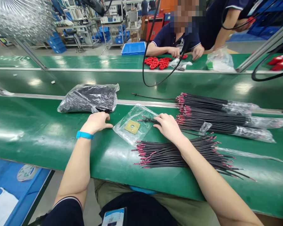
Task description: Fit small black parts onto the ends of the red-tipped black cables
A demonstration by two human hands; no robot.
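Observation:
My left hand [96, 121] rests just in front of a clear bag of black parts [91, 97]. Its thumb and fingers are apart and hold nothing I can see, with the thumb tip at the left corner of a flat clear plastic bag [143, 111]. A yellowish square plate with a round hole [129, 128] lies at that flat bag. My right hand [168, 127] is closed around a black cable [147, 119], whose end with a small black piece points left over the bag. Below the right forearm lies a loose pile of black cables with red ends [165, 153].
Several bundles of black cables [207, 117], partly wrapped in plastic, lie at the right. One single cable [155, 97] reaches left from them. Beyond a metal rail, a co-worker's hands [174, 51] are among red parts [158, 62]. A black cord [153, 84] hangs overhead.

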